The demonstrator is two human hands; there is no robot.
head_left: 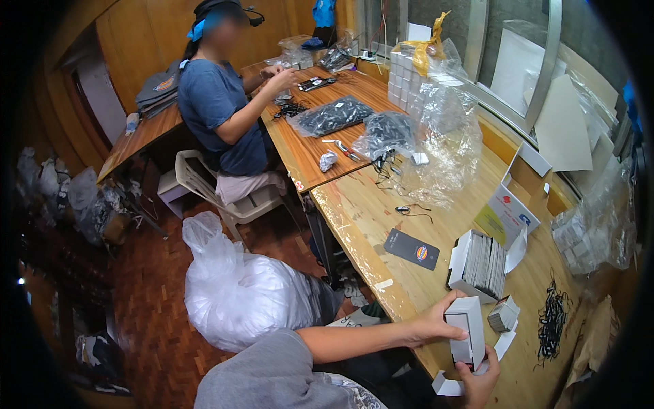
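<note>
My left hand (441,323) grips a small white cardboard box (466,326) near the table's front edge, with the thumb across its side. My right hand (481,376) holds the lower end of the same box, its fingers partly hidden. White flaps stick out below it, and what is inside cannot be seen. Just beyond stands an open white box packed with a row of grey cards (485,264). Beside my hands lies a smaller stack of cards (504,313) in white card packaging. A dark grey tag (411,249) with a coloured logo lies flat farther left.
Black strings (552,319) lie in a heap at right. A printed carton (507,213) stands open behind the cards. Plastic bags of black parts (332,114) cover the far table, where a co-worker (221,102) sits. A large stuffed plastic bag (252,293) rests on the floor.
</note>
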